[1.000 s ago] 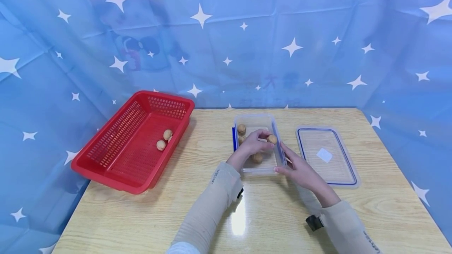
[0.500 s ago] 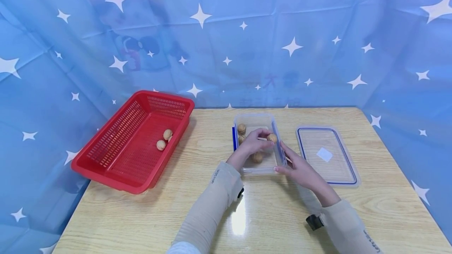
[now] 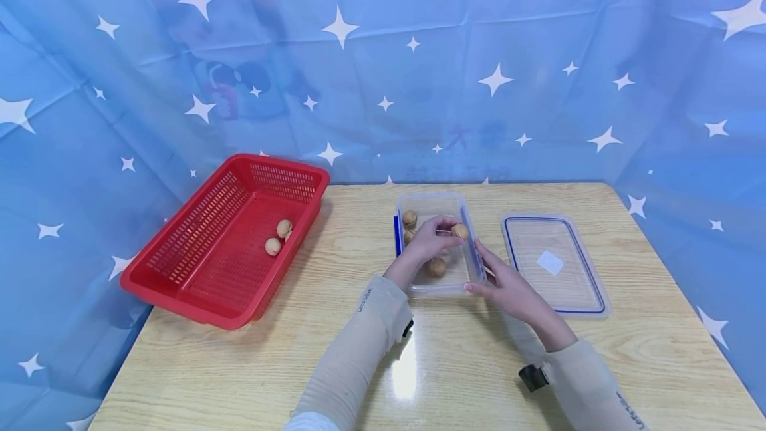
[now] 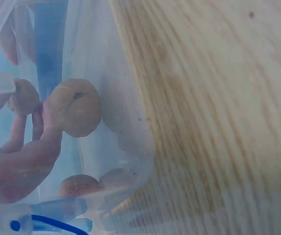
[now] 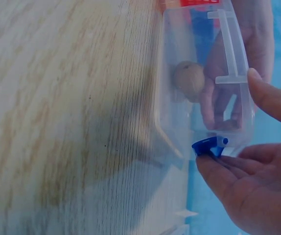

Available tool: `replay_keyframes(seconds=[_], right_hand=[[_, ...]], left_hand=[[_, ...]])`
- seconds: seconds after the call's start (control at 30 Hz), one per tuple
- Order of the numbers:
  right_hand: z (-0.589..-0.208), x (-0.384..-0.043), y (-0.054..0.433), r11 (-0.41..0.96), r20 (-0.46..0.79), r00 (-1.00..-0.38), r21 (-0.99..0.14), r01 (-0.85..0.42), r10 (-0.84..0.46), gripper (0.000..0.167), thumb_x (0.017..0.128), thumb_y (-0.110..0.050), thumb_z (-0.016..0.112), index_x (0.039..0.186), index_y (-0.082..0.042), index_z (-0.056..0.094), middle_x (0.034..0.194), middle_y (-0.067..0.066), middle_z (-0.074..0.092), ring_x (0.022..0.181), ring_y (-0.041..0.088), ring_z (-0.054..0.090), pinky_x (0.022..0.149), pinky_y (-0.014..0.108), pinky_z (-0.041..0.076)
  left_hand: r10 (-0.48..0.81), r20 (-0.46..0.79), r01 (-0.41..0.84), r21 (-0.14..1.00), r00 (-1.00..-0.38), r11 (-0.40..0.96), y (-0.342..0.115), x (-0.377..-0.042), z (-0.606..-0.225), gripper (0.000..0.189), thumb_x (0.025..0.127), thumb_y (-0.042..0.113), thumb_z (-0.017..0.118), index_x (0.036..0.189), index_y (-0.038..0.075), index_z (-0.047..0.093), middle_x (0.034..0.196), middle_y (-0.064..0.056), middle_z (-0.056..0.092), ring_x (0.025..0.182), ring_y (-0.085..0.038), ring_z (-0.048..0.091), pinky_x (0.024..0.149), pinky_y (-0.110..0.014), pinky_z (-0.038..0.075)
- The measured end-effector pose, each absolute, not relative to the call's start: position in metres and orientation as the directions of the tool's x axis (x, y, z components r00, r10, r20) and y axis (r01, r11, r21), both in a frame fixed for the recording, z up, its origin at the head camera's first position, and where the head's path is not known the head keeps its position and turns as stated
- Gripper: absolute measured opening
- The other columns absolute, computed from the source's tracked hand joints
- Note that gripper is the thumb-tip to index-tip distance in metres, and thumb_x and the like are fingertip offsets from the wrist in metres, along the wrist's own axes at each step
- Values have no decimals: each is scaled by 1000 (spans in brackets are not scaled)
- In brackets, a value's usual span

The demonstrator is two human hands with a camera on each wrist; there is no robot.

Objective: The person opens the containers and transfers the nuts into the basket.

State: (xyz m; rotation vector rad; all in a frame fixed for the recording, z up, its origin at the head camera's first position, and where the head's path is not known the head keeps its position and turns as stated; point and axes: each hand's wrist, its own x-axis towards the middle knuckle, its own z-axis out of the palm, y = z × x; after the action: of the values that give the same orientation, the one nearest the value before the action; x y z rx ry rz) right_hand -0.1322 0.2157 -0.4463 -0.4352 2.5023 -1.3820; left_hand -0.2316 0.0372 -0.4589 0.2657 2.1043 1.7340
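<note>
My left hand [image 3: 426, 243] reaches into a clear plastic food container [image 3: 467, 279] and pinches a walnut [image 3: 459, 231] near its right wall. Under and beside that hand lie more walnuts: one walnut [image 3: 437, 267] towards the front, another walnut [image 3: 409, 218] at the back left. In the left wrist view, the fingers and the pinched walnut [image 4: 24, 97] show through the wall. My right hand [image 3: 505, 286] grips the container's right side by its rim. Seen from the right wrist, the thumb [image 5: 272, 102] is at the rim and a fingertip touches a blue latch [image 5: 208, 146].
A red plastic basket [image 3: 209, 314] with a few walnuts [image 3: 284, 227] stands on the left of the wooden table [image 3: 287, 364]. To the container's right lies its clear lid [image 3: 547, 285] with a blue seal and a white label. Behind hangs a blue star-patterned curtain [image 3: 383, 52].
The walnut in my left hand has shifted slightly up and to the left with the fingertips. My right hand has stayed in place on the container.
</note>
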Motion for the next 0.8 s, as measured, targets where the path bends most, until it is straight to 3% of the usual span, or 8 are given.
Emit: replay_keyframes(seconds=[0.57,0.8], right_hand=[[-445,-132,215,514,-63,-928,-846,-146,-367,86,97,-15,64,158,3,6,161,34,9,142,58,24,113,60,32],[-445,-132,214,513,-65,-929,-846,-143,-365,86,97,-16,64,158,4,6,161,35,8,142,58,24,114,60,31]], left_hand=[[414,-162,-109,983,-896,149,35,-236,-461,42,91,9,70,132,5,60,132,-15,63,122,-30,61,99,-32,55],[426,-179,-114,978,-887,173,26,-236,-450,42,93,15,71,134,14,61,134,-8,64,123,-24,61,102,-32,53]])
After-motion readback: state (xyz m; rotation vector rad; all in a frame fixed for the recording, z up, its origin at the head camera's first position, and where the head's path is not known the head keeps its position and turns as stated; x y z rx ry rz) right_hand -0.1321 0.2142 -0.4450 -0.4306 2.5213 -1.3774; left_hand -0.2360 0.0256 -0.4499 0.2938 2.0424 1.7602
